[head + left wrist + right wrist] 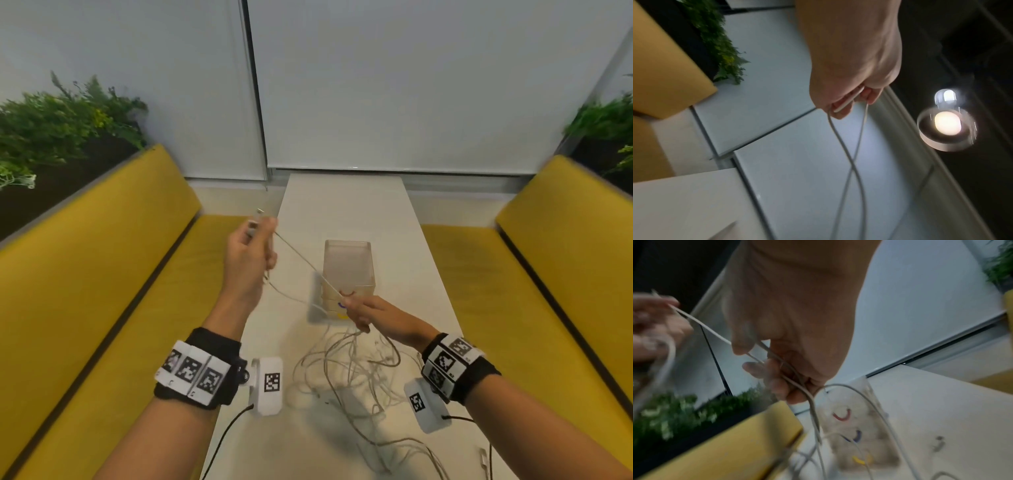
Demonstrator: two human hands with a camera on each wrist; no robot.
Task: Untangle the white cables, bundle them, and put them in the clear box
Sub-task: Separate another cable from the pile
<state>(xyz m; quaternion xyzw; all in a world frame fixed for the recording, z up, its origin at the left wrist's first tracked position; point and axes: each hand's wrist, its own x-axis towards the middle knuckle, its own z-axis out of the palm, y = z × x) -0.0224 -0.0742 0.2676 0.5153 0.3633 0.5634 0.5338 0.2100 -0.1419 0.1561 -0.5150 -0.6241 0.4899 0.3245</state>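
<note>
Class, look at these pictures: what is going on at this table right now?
A person is pulling one thin white cable taut between both hands above a long white table. The left hand grips one end, raised; the right hand pinches the cable lower down, in front of the clear plastic box. A tangled heap of white cables lies on the table, unbundled. No cables show in the box.

Left hand smeared by motion blur in right wrist view; clear box there soft, marks unreadable. White cables run off bottom edge, individual strands in tangle indistinguishable
</note>
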